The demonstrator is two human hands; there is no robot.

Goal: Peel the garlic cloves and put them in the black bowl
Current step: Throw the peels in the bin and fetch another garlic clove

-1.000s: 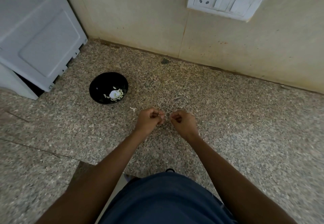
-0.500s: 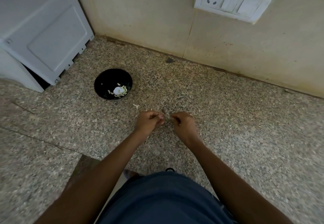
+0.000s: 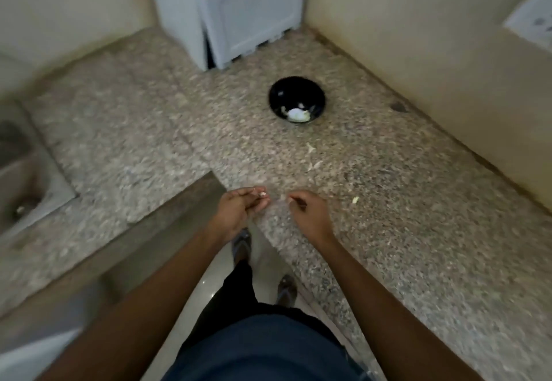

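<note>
The black bowl (image 3: 296,101) stands on the speckled granite counter (image 3: 388,216), far ahead of my hands, with white garlic and bits of skin inside. My left hand (image 3: 239,210) pinches a small garlic clove (image 3: 262,194) at its fingertips, over the counter's inner corner edge. My right hand (image 3: 310,213) is a short way to the right with its fingers curled; whether it holds a scrap of skin is too blurred to tell. The whole frame is blurred.
A white appliance (image 3: 239,13) stands in the back corner behind the bowl. A steel sink (image 3: 24,180) is set in the counter at far left. Loose skin scraps (image 3: 312,156) lie between bowl and hands. A switch plate (image 3: 534,22) is on the right wall.
The view has swung sharply left, bringing the sink and the counter corner into sight. My hands, close together before, have drawn apart, and the clove stays in my left fingers.
</note>
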